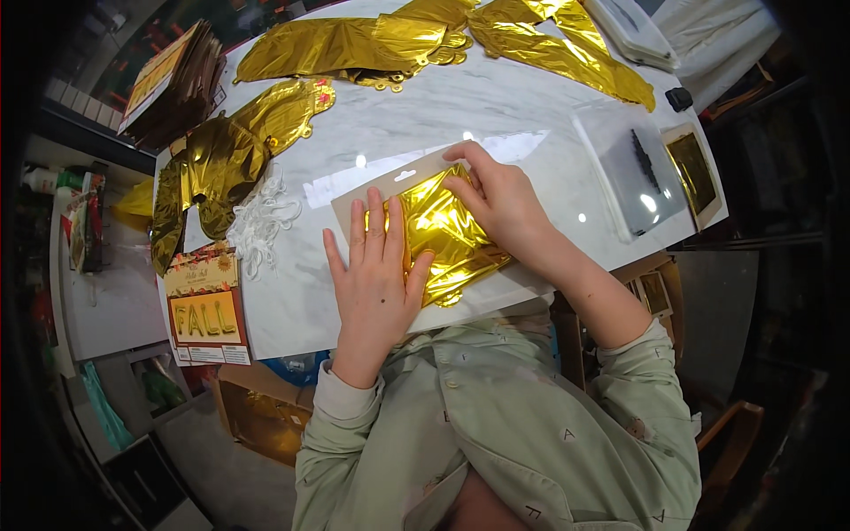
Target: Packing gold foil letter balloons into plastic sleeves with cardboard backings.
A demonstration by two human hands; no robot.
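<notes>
A folded gold foil balloon [443, 226] lies on a backing card [354, 205] with a hanging slot, tilted on the table in front of me. My left hand [376, 274] rests flat over the left side of the foil and card, fingers stretched and spread. At the upper right of the foil is my right hand [496, 199], its fingers curled and its thumb pressed to the foil near the card's top edge. Part of the card's right side is hidden under the foil and my right hand.
Flat gold foil balloons [336, 49] lie along the far edge, more [221, 155] at the left. Beside them are white strings [264, 221], a printed card [208, 310] and stacked cards [168, 84]. To the right are clear plastic sleeves [620, 168] and a packed gold piece [693, 168].
</notes>
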